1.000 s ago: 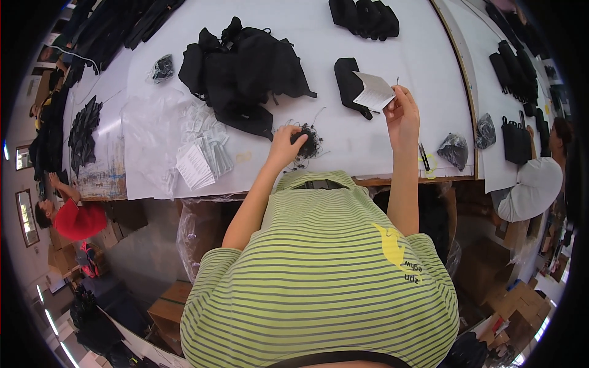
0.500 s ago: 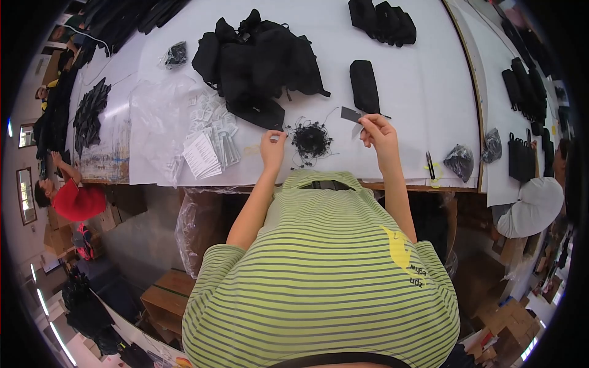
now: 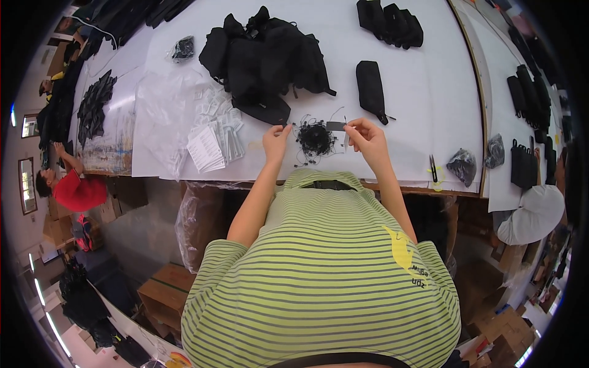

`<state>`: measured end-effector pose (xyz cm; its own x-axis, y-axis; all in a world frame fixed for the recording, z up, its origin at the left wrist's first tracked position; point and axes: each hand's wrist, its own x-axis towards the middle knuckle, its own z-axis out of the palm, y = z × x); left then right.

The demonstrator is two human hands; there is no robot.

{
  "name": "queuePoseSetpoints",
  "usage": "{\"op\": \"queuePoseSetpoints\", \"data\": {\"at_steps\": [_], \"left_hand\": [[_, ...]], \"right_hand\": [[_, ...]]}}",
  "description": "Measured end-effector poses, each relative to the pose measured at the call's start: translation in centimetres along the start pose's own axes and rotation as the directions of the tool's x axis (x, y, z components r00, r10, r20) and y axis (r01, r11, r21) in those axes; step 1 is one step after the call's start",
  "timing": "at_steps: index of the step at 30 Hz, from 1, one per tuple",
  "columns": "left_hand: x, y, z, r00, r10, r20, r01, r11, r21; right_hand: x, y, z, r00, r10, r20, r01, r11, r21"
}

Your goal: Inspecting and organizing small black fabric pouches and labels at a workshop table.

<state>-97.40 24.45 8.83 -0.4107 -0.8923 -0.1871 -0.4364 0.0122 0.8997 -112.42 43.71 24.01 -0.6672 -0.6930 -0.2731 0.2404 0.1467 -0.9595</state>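
My left hand [image 3: 276, 145] is closed in a pinch at the corner of a black fabric pouch [image 3: 262, 110], which lies at the near edge of a heap of similar black pouches [image 3: 270, 58]. Between thumb and fingers, my right hand [image 3: 369, 142] holds a dark hang tag [image 3: 335, 126] with a thin cord end sticking up; a paler piece hangs below the fingers. Between my hands lies a tangled pile of black tag strings [image 3: 315, 138], partly behind the tag. A single black pouch [image 3: 370, 89] rests beyond my right hand.
White printed cards [image 3: 207, 149] and small white packets [image 3: 215, 107] lie left beside clear plastic [image 3: 161, 113]. Thread snips [image 3: 433, 168] and a bagged black bundle [image 3: 461, 164] are at right. More pouches [image 3: 390, 24] lie at the back. Co-workers stand left [image 3: 80, 191] and right [image 3: 532, 214].
My right hand has moved left and slightly nearer with the hang tag, bringing it beside the string pile. My left hand stays at the pouch corner. The whole view has shifted slightly.
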Motion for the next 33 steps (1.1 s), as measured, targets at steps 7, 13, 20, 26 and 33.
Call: {"op": "queuePoseSetpoints", "data": {"at_steps": [7, 13, 20, 26, 33], "left_hand": [[-4.9, 10.5, -5.6, 0.959, -0.073, 0.274, 0.172, 0.917, -0.360], [-7.2, 12.3, -5.9, 0.843, -0.114, 0.526, 0.308, 0.904, -0.298], [-8.3, 12.3, -5.5, 0.953, 0.013, 0.303, 0.054, 0.976, -0.211], [-9.3, 15.2, -6.4, 0.989, 0.145, 0.003, -0.134, 0.920, -0.367], [-9.5, 16.6, -7.0, 0.938, 0.203, 0.280, -0.036, 0.863, -0.505]], "right_hand": [[-0.1, 1.1, 2.4, 0.993, -0.099, 0.068, 0.113, 0.966, -0.233], [-0.4, 0.5, 5.3, 0.969, -0.141, 0.201, 0.216, 0.879, -0.426], [-1.2, 0.0, 5.6, 0.968, -0.108, 0.226, 0.194, 0.894, -0.404], [-1.1, -1.1, 3.7, 0.979, -0.026, 0.203, -0.013, 0.982, 0.187], [-1.6, -3.3, 2.9, 0.983, -0.026, 0.179, -0.021, 0.967, 0.254]]}}
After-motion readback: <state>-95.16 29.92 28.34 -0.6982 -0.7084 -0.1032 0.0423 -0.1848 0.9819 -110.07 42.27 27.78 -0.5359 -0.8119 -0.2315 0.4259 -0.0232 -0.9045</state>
